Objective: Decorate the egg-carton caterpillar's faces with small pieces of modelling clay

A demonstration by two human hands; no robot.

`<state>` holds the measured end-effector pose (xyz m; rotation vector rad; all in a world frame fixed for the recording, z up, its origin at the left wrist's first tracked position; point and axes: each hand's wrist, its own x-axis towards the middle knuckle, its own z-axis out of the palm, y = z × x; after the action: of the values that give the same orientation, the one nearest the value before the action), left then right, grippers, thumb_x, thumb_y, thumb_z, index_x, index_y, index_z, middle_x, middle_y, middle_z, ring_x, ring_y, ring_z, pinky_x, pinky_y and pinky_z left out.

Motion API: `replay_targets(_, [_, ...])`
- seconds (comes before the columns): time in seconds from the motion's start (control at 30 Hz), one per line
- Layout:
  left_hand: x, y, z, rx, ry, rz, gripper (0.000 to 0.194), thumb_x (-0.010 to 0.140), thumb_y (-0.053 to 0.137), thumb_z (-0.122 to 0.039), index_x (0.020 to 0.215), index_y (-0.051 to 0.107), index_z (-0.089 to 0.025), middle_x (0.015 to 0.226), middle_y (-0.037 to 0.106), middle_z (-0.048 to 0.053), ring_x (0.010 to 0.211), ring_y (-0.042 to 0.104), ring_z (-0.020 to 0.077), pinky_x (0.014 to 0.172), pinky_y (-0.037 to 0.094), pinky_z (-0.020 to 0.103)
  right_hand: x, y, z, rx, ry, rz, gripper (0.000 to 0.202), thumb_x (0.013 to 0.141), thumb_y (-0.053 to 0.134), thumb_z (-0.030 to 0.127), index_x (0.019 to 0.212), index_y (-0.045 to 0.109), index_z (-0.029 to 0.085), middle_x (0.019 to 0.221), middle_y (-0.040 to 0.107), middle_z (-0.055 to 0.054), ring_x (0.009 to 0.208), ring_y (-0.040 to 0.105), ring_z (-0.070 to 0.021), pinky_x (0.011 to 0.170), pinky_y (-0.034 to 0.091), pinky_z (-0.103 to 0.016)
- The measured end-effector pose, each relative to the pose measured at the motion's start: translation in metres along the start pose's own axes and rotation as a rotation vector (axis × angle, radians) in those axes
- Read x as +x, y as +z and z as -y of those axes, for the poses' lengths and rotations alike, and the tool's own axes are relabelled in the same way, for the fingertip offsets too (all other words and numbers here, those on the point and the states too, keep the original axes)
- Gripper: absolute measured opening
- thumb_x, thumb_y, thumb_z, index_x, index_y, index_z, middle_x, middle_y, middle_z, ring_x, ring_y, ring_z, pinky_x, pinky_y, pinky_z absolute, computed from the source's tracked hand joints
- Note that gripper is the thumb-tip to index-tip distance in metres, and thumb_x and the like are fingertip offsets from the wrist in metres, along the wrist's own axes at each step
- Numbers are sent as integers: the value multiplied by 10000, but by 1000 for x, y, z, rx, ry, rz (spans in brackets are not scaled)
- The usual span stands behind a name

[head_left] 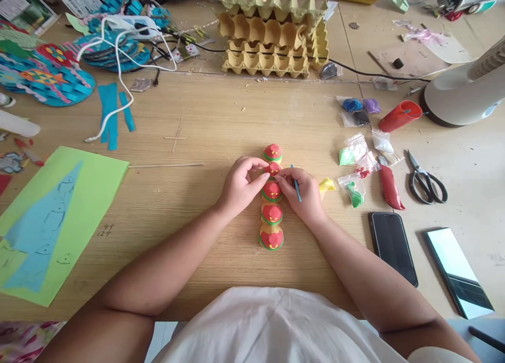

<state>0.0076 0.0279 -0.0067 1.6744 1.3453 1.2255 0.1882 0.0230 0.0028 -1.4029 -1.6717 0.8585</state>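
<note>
An egg-carton strip (272, 214) lies in front of me, running away from my body. Its several domes are covered with red clay, edged in green, and carry small yellow face features. My left hand (244, 184) has its thumb and fingers around the second dome from the far end. From the other side, my right hand (303, 194) touches the same dome with its fingertips closed together. A thin blue clay tool (295, 183) is held between the right hand's fingers. Whether a bit of clay is under the right fingertips is too small to tell.
Right of my hand lie yellow clay (326, 185), bagged green clay (355, 194), a red cutter (390, 184), scissors (426, 181) and two phones (393, 247). A red cup (400, 116) stands behind them. Egg cartons (268, 58) are stacked at the back; green paper (94, 194) is left.
</note>
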Motion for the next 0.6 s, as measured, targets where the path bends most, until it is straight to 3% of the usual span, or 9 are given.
replay_targets(0.27, [0, 0, 5, 31, 32, 22, 385, 856, 699, -114, 1221, 693, -237, 1114, 692, 61, 1011, 634, 179, 675, 500, 249, 0, 1, 2, -12, 23, -11, 117, 903, 680, 283, 832, 720, 199, 635, 556, 32, 582, 477, -123, 600, 408, -270])
replay_targets(0.6, [1, 1, 4, 81, 33, 32, 408, 843, 706, -89, 1221, 687, -242, 1169, 701, 63, 1049, 646, 195, 827, 551, 311, 0, 1, 3, -20, 29, -6, 124, 901, 681, 284, 807, 706, 207, 638, 569, 21, 604, 510, -137, 616, 416, -279])
